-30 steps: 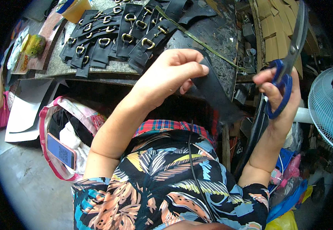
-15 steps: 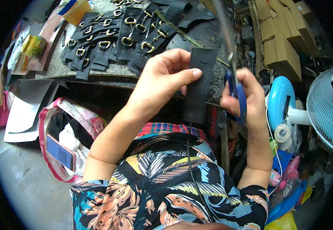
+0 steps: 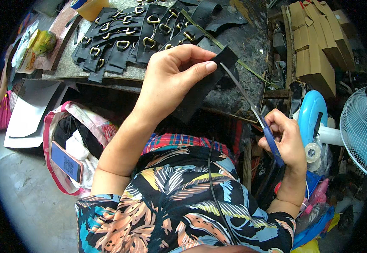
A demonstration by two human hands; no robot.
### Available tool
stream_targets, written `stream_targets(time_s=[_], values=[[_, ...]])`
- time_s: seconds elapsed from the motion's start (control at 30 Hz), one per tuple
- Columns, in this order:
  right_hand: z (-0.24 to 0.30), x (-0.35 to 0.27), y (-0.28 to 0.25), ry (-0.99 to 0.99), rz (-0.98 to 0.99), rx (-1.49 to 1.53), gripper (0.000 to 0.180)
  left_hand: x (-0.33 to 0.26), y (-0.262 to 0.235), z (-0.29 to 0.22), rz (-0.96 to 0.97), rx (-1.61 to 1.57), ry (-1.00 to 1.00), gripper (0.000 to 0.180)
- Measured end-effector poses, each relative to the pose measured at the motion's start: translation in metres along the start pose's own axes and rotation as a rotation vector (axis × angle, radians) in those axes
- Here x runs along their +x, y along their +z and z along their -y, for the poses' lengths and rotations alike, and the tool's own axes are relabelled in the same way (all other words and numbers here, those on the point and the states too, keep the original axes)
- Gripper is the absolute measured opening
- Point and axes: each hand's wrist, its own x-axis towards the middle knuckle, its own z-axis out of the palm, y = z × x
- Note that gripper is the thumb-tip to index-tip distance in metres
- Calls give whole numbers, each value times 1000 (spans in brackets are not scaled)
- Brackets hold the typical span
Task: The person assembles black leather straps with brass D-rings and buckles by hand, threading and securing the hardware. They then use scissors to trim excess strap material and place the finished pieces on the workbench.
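A black strap piece [image 3: 200, 89], leather-like, is pinched between the thumb and fingers of my left hand [image 3: 170, 78], just below its upper end. My right hand [image 3: 285, 137] grips a pair of scissors [image 3: 251, 103] by the blue handles. Their blades slant up to the left, and the tips lie at the strap's upper end, beside my left thumb. Whether the blades touch the strap I cannot tell. Beyond my left hand, several black straps with metal D-rings [image 3: 124, 44] lie in overlapping rows on the worktable [image 3: 251, 71]. A thin greenish strip [image 3: 204, 33] runs across the tabletop.
Cardboard boxes [image 3: 318, 63] stand at the far right, above a white fan [image 3: 357, 130] with a blue base [image 3: 313, 111]. At my left, an open bag [image 3: 48, 147] holds a phone [image 3: 66, 162]. A yellowish tub [image 3: 91, 9] stands at the table's far left.
The strap has tilted, its upper end now leaning right. My right hand has moved down and right, and the scissors have swung so their tips reach the strap's upper end.
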Motion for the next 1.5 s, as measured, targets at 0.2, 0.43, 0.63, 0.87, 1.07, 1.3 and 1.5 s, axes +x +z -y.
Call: stream_targets(time_s=[0.2,0.43,0.63,0.87,1.07,1.3,1.5], values=[[-13,2,3,-40,28,81,39,0,0,-1,19,26,36,24],[-29,5,-2,31,143,279,77,8,-5,6,140,-300,-207,25],[-30,4,-4,52,199,415,76,13,-12,9,244,-506,-402,22],[-27,4,-1,-92,77,57,42,12,-7,7,171,-286,-292,22],[-22,1,10,65,106,402,33,10,-7,7,159,-324,-279,20],[-30,19,-9,-47,68,333,30,5,-9,9,29,-313,-97,18],[-49,93,-35,-94,-547,-301,21,-13,-7,-2,139,288,27,17]])
